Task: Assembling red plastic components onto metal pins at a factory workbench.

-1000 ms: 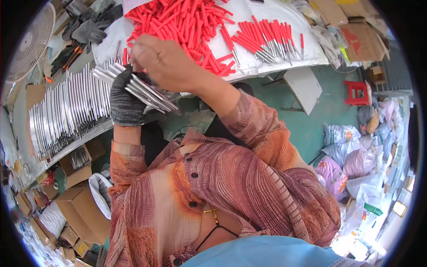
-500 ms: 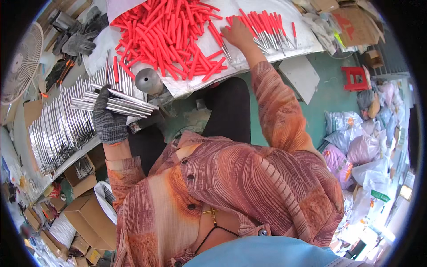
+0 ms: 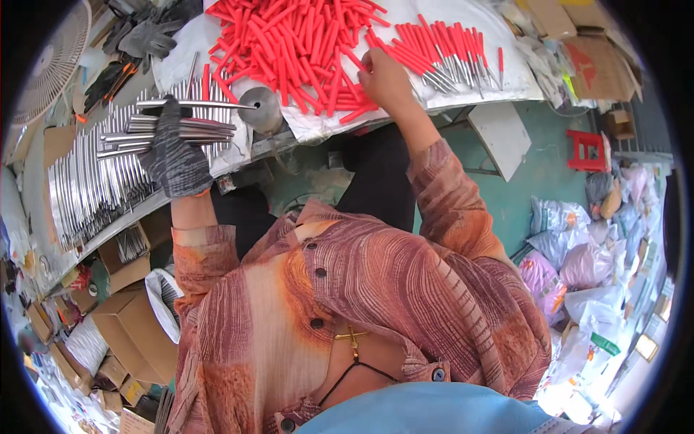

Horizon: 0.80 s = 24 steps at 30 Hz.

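Observation:
My left hand (image 3: pixel 177 163), in a dark grey knitted glove, is closed round a bundle of shiny metal rods (image 3: pixel 181 130). One rod (image 3: pixel 195 104) sticks out apart from the bundle, its right end at the hole in a grey metal cylinder (image 3: pixel 262 112) by the table edge. At the right side of a heap of red tubes (image 3: pixel 303 50), my bare right hand (image 3: pixel 390 83) pinches a red tube (image 3: pixel 352 58) by its end. Farther right lie several metal rods with red tubes on them (image 3: pixel 452 54).
Many bare metal rods (image 3: pixel 94 184) lie in rows on the left of the table. Grey gloves (image 3: pixel 150 37) and a fan (image 3: pixel 58 58) are at the far left. A red stool (image 3: pixel 587 150) and plastic bags (image 3: pixel 589 264) stand on the floor at right. Cardboard boxes (image 3: pixel 134 336) sit lower left.
My right hand has left the red-sleeved rods and come back to the heap, onto a red tube. My left hand has tilted, bringing one rod's end to the metal cylinder. The view has shifted slightly.

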Each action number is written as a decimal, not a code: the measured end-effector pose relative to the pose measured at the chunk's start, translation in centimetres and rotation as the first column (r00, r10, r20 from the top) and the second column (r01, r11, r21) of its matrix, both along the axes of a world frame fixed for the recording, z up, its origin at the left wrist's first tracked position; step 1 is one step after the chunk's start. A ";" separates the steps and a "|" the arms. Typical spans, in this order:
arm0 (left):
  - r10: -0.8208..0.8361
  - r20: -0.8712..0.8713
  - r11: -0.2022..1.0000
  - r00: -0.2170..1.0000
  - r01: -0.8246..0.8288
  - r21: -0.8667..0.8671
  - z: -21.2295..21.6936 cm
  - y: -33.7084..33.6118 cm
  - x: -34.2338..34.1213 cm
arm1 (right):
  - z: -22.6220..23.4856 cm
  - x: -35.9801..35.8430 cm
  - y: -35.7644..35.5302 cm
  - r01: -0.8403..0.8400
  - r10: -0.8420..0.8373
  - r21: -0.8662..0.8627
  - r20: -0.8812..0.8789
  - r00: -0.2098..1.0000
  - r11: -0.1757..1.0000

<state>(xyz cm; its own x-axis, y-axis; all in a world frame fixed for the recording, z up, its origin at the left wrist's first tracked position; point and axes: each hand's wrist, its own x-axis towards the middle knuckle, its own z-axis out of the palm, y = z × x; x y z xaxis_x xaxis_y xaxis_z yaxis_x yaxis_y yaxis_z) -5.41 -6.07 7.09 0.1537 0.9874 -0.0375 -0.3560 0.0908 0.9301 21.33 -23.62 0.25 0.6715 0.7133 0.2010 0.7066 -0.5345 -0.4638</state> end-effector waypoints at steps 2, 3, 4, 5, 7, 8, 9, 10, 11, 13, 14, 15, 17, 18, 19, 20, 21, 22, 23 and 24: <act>0.088 -0.139 0.982 0.986 -0.062 0.179 1.9 -1.9 0.9 | 2.4 -0.5 0.1 -0.066 0.071 0.135 -0.030 0.997 0.989; 0.092 -0.137 0.982 0.986 -0.067 0.178 0.8 -1.0 0.4 | 3.9 -0.8 0.1 -0.114 0.133 0.266 -0.054 0.990 0.957; -0.046 -0.070 0.980 0.996 0.059 0.190 -1.3 0.7 -0.2 | 5.5 -1.6 0.1 -0.114 0.171 0.354 -0.133 0.976 0.928; -0.180 -0.008 0.961 0.984 0.178 0.210 -2.4 1.7 -0.5 | 7.5 -2.8 0.3 -0.120 0.174 0.353 -0.127 0.976 0.928; -0.275 0.157 0.949 0.949 0.242 0.201 -1.1 -1.7 1.1 | 10.8 -5.5 0.8 -0.015 0.377 0.586 -0.501 0.779 0.810; -0.274 0.002 0.942 0.962 0.268 0.200 0.3 -3.1 2.3 | 11.3 -6.0 0.9 -0.017 0.375 0.586 -0.496 0.783 0.810; -0.270 -0.152 0.935 0.951 0.296 0.194 1.6 -4.0 2.9 | 11.6 -6.4 0.9 0.005 0.456 0.688 -0.487 0.745 0.725; -0.266 -0.148 0.936 0.953 0.292 0.198 1.7 -4.2 2.9 | 12.1 -6.9 1.2 0.030 0.544 0.779 -0.464 0.699 0.626; -0.288 -0.159 0.940 0.944 0.311 0.142 1.7 -4.3 2.9 | 12.7 -7.6 1.4 0.024 0.548 0.781 -0.459 0.699 0.624; -0.307 -0.167 0.942 0.937 0.324 0.088 1.3 -4.2 2.8 | 13.6 -8.7 1.9 0.108 0.565 0.816 -0.482 0.670 0.568; -0.323 -0.116 0.941 0.939 0.332 0.067 1.0 -4.0 2.7 | 13.7 -8.9 2.2 0.103 0.569 0.817 -0.480 0.668 0.567; -0.337 -0.065 0.939 0.939 0.341 0.046 0.8 -3.9 2.6 | 13.7 -9.0 2.4 0.106 0.581 0.829 -0.470 0.664 0.550; -0.337 -0.081 0.937 0.938 0.343 0.069 1.0 -4.1 2.7 | 13.6 -9.2 3.0 0.105 0.594 0.840 -0.459 0.661 0.532; -0.340 -0.099 0.933 0.935 0.349 0.091 1.1 -4.2 2.8 | 13.5 -9.3 3.3 0.108 0.636 0.856 -0.454 0.624 0.505; -0.338 -0.096 0.933 0.936 0.347 0.093 1.1 -4.3 2.9 | 13.4 -9.4 3.7 0.112 0.675 0.872 -0.445 0.588 0.477; -0.341 -0.117 0.932 0.933 0.352 0.090 1.2 -4.3 2.9 | 13.3 -9.4 4.1 0.109 0.676 0.873 -0.442 0.589 0.476; -0.344 -0.138 0.930 0.929 0.358 0.086 1.2 -4.3 3.1 | 13.1 -9.4 4.5 0.021 0.678 0.900 -0.344 0.650 0.436; -0.341 -0.138 0.931 0.930 0.354 0.089 1.0 -4.1 3.0 | 13.1 -9.4 4.8 -0.069 0.676 0.916 -0.239 0.697 0.395; -0.370 -0.108 0.921 0.923 0.380 0.087 0.5 -3.7 2.8 | 14.5 -10.1 4.8 -0.068 0.680 0.916 -0.242 0.692 0.396; -0.400 -0.077 0.910 0.913 0.405 0.085 0.1 -3.5 2.6 | 16.1 -10.8 4.7 -0.228 0.659 0.860 -0.155 0.736 0.456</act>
